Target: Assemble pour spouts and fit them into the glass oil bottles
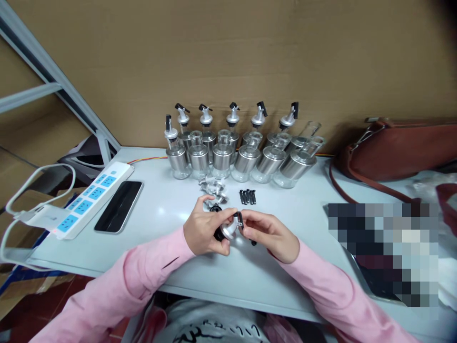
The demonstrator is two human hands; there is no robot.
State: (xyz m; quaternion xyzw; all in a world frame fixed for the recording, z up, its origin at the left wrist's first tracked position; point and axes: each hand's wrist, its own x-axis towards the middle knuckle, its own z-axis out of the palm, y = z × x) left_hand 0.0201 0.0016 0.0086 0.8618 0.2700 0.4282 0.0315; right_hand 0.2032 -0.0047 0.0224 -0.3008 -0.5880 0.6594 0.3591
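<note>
My left hand (207, 228) is closed around a silver pourer spout (229, 229) with a black base, held above the table's front half. At the spout's tip, my right hand (269, 233) pinches a small black flip cap (239, 220). Just beyond my left hand lie several loose silver pourer spouts (214, 188). A small row of black flip caps (247, 196) lies on the table beyond my right hand. Behind them stand glass bottles with steel sleeves (221, 162); several carry silver spouts with black caps (233, 114), while others have open necks.
A white power strip (94, 200) and a phone (119, 207) lie on the left of the table (171, 271). On the right are a brown leather bag (385, 147) and a blurred-out flat object (385, 252). A cardboard wall (228, 57) rises behind the bottles.
</note>
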